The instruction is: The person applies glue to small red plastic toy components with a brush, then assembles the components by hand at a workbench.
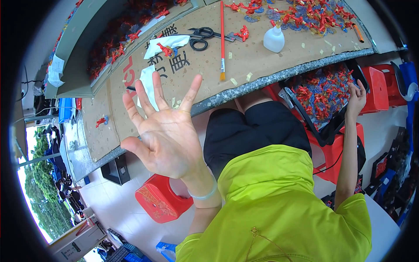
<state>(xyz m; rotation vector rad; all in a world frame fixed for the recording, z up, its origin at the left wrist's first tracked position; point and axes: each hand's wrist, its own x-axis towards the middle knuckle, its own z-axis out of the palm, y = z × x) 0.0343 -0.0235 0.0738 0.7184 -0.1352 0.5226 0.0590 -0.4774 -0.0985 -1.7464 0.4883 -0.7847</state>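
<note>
My left hand (pixel 168 137) is raised over the table's near edge, palm showing and fingers spread wide, with nothing in it. Off to the right, my right hand (pixel 357 99) is at the side rim of a black tray (pixel 322 136), its fingers slightly bent and apart. I see nothing held there, though whether it touches the rim is unclear. Many small red figures with clear blue and yellow parts (pixel 323 94) fill the tray, which rests on a red stool (pixel 325 159). Beyond the left hand, a white tissue (pixel 148 85) lies on the cardboard-covered table (pixel 192 83).
On the table are black-handled scissors (pixel 201 38), a red-handled brush (pixel 222 48), a white squeeze bottle (pixel 274 39), an orange cutter (pixel 358 32) and a pile of figures (pixel 305 17). A grey bin (pixel 70 65) of figures stands left. Another red stool (pixel 159 198) is below.
</note>
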